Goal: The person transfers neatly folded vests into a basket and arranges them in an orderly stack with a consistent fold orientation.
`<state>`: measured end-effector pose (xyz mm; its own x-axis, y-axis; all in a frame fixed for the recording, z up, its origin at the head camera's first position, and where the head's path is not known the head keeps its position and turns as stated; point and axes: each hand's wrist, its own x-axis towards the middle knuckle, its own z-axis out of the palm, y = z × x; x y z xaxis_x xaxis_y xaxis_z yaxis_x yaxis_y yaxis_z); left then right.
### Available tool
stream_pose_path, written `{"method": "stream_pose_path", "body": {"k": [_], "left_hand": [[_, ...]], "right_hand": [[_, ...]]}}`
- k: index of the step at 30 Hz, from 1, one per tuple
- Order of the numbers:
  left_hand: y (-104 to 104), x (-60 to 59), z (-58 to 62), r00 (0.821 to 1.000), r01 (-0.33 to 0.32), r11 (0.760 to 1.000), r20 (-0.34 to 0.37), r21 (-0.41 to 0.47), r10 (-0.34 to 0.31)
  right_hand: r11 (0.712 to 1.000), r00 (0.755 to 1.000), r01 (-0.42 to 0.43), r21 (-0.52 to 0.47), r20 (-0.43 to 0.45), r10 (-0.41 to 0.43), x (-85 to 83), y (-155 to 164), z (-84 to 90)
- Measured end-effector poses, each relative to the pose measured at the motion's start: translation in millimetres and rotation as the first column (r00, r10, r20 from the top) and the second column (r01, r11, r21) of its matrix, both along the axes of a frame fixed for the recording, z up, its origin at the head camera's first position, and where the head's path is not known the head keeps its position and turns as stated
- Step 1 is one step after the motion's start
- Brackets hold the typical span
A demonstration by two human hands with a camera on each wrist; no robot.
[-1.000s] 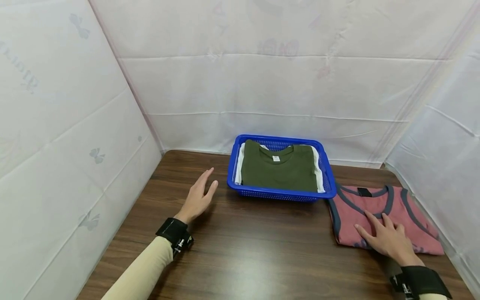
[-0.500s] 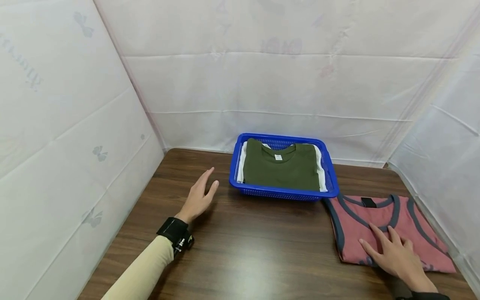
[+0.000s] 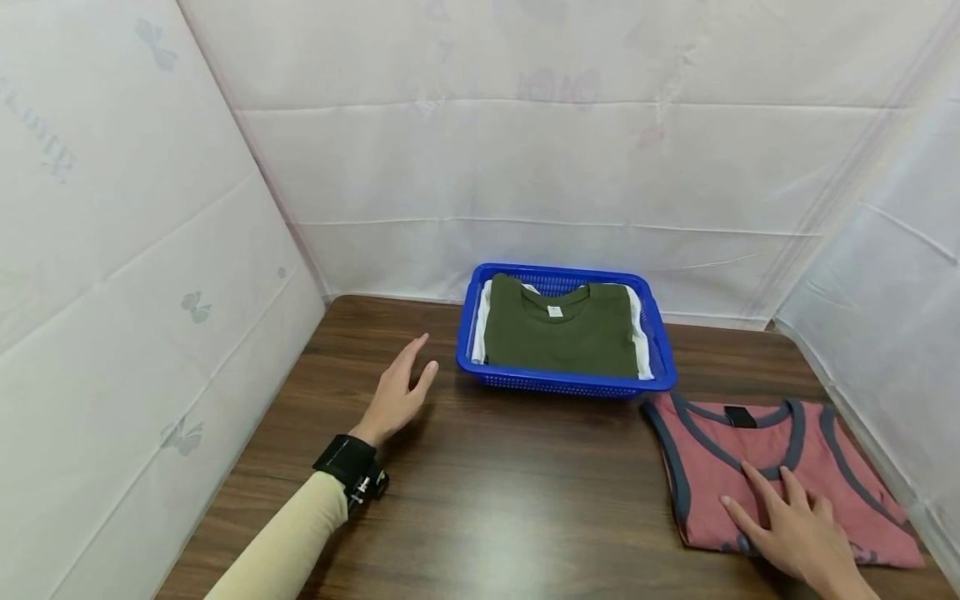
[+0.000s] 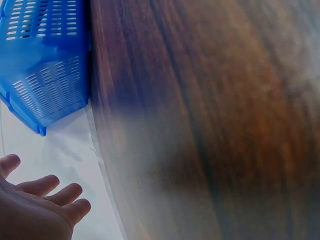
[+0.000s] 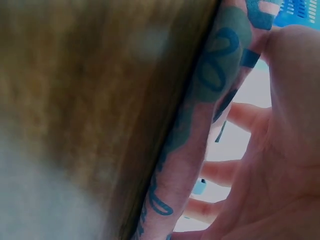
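A folded pink garment [image 3: 701, 500] with grey-blue trim and a black neck label lies on the table at the right. My right hand [image 3: 802, 533] rests on its front part, fingers spread; in the right wrist view the fingertips lie against the garment's far side, partly hidden. Left of the blue basket [image 3: 562, 380], my left hand [image 3: 393, 402] holds nothing, with fingers extended and thumb apart. Inside the basket lies a folded dark green T-shirt [image 3: 558, 343] with a white label, over white cloth [image 3: 480, 325]. The left wrist view shows loosely spread fingers [image 4: 67, 194] near the basket.
The brown wooden table [image 3: 480, 492] carries the basket near its back edge. White hanging sheets [image 3: 480, 183] enclose the table at the back, left and right. The pink garment reaches close to the right sheet, its back left corner near the basket.
The pink garment has slid toward me and slightly right, away from the basket, under my right hand, which moved with it. The left hand and the basket stay about where they were.
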<state>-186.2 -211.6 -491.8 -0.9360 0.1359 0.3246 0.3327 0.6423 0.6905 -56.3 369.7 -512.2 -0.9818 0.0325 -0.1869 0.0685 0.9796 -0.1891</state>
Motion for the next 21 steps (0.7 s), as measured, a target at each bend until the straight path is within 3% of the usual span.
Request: {"method": "stream_pose_path", "body": {"k": [10,15,21], "left_hand": [[0,1.6,1.3,1.0,-0.003,1.0,0.0,0.006,0.003],[-1,3.0,-0.2,1.0,0.001,1.0,0.008,0.009,-0.001],[-3,3.4,-0.1,1.0,-0.003,1.0,0.005,0.0,0.003]], "right_hand": [[1.0,0.999,0.023,0.016,-0.048,-0.022,18.5,-2,-1.5],[0.999,0.999,0.029,0.022,-0.02,-0.028,22.8,-2,-3.0],[0.995,0.993,-0.099,-0.034,0.065,0.101,7.7,8,16.7]]}}
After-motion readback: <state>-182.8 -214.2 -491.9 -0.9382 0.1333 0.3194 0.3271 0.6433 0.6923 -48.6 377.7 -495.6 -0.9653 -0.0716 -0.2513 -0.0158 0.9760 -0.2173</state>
